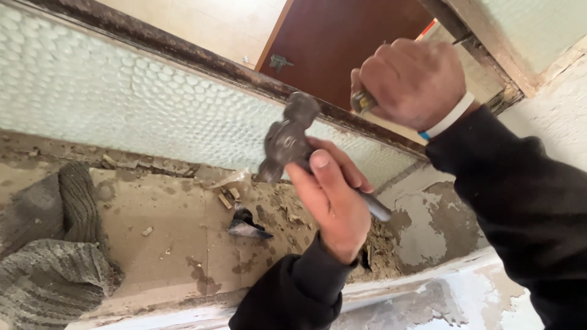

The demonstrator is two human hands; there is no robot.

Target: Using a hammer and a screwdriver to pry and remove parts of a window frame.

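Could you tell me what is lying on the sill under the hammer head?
Under the hammer, the sill shows dust, wood chips and a small dark shard. The left hand gripping the handle covers the rubble further right, so that part cannot be seen.

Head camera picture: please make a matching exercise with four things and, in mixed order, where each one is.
Things:
1. hammer
2. grey knitted cloth
3. brown door
4. tool with yellowish handle

Places:
a. behind the patterned glass, at the top
b. in the right hand
c. on the ledge, far left
d. in the left hand

Pairs: 1-d, 2-c, 3-a, 4-b
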